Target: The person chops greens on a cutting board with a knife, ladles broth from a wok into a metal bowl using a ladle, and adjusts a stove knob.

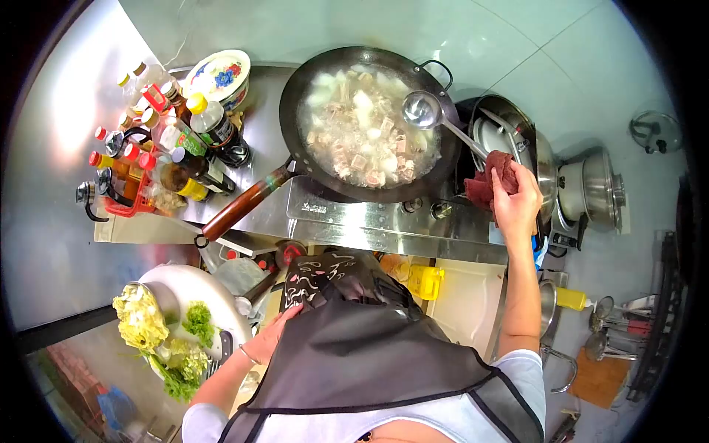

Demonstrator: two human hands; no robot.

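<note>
The fingers (523, 177) of the right hand (519, 203) gripped a dark red cloth (481, 190) at the handle end of the ladle (449, 124), whose long axis ran forward-left over the wok (290, 122), while the left hand (270, 337), its grasp indeterminable, lay farther away.

A kitchen: wok (369, 193) on stove (332, 213), sauce bottles (177, 138).

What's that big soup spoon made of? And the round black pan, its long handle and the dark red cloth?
The soup spoon looks like polished metal, maybe stainless steel: silvery with bright reflections. The pan seems to be dark metal, perhaps iron, with a dull, blackened wall. Its long handle is probably varnished wood: reddish-brown and glossy. The cloth looks like soft fabric, bunched in folds.
</note>
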